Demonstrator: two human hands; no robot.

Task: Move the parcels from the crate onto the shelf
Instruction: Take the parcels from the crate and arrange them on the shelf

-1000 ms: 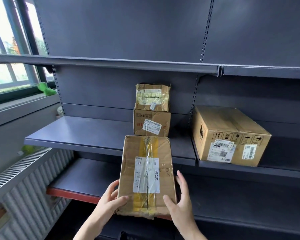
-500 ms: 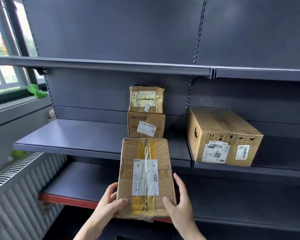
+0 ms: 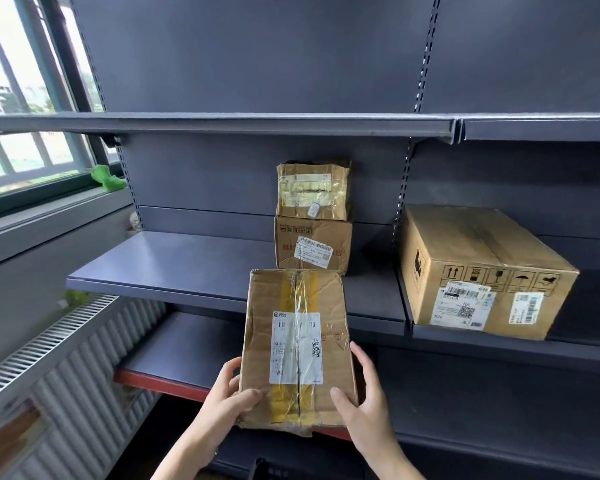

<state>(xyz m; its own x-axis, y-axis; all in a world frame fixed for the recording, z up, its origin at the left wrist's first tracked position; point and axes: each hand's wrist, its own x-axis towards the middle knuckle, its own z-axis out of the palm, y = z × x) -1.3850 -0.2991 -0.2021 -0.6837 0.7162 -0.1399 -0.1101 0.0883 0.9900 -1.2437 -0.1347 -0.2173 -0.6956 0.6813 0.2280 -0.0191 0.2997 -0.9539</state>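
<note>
I hold a flat cardboard parcel (image 3: 297,344) with yellow tape and a white label in both hands, in front of the middle shelf (image 3: 174,268). My left hand (image 3: 227,398) grips its lower left edge and my right hand (image 3: 362,398) its lower right edge. On the shelf behind it, a small crumpled parcel (image 3: 312,190) is stacked on another small box (image 3: 312,245). A large box (image 3: 478,271) with handling symbols sits on the shelf section to the right. The crate is out of view.
An upper shelf (image 3: 222,123) spans overhead and a lower shelf (image 3: 174,348) with a red front edge lies below. A window (image 3: 18,109), a sill with a green object (image 3: 108,176), and a radiator (image 3: 66,358) are on the left.
The held parcel has risen slightly toward the middle shelf while my view shifted; both hands keep the same grip.
</note>
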